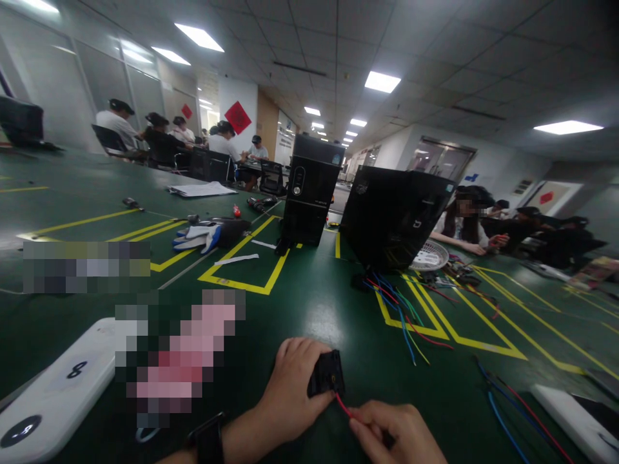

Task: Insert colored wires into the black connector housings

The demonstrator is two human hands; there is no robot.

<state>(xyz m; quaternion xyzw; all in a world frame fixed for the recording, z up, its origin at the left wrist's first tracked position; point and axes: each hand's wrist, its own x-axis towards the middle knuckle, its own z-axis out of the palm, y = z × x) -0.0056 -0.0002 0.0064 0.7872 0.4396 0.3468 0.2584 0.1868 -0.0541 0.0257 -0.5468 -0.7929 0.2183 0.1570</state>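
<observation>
My left hand (296, 386) is wrapped round a small black plastic housing (327, 375), its fingers over the far left side and thumb along the near edge. The housing's open face shows a small brass-coloured spot; its finer details are too small to tell. A red wire (342, 404) runs from the housing toward me. Its near part is pinched between the thumb and fingers of my right hand (394, 433), close to the bottom edge of the view. A black watch sits on my left wrist.
Two black computer cases (313, 193) stand ahead. Loose coloured wires (403, 309) lie right of centre, more (512, 399) at lower right. A white device (62, 386) lies at left, a glove (198, 237) beyond. Yellow tape marks the green table (309, 309). People sit in the background.
</observation>
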